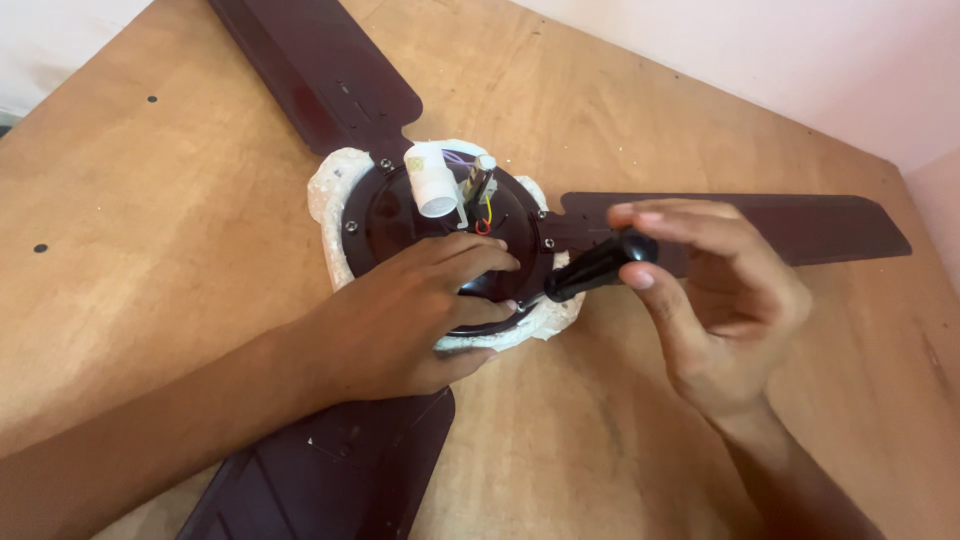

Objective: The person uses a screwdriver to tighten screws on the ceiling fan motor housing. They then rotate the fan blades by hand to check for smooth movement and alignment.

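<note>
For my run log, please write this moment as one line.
left hand: pressed on fan motor | right hand: grips black handle, tip at motor rim | three blades flat on wooden table

The only packaging in view is a white foam packing piece (328,195) directly under the dark round motor hub (400,215). It is a lumpy, rough-edged cradle, wider than the hub, so it shows as an uneven white rim around it. A broad lobe sticks out on the hub's left, a thin strip shows at its far side, and a curved lip runs along its near right. (The left hand (400,330), laid on the hub, hides the near-left stretch.) The blade beyond the hub carries tiny pale marks (345,90), too small to tell whether they are labels. No signs or screens are in view.
</note>
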